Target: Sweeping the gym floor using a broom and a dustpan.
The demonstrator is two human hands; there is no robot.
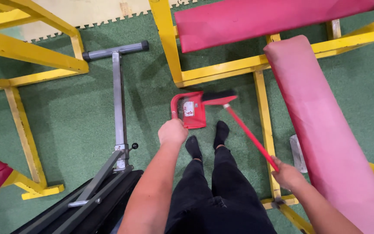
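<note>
Green carpet, left hand (172,131) fisted on red dustpan (190,111), right hand (286,174) gripping red broom (243,128)

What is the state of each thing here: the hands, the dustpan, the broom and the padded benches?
left hand: closed on the dustpan handle
right hand: closed on the broom handle
red dustpan: held down to the green floor, mouth toward the bristles
red broom: tilted, bristles at the dustpan's edge
pink padded benches: empty, on yellow frames
</note>
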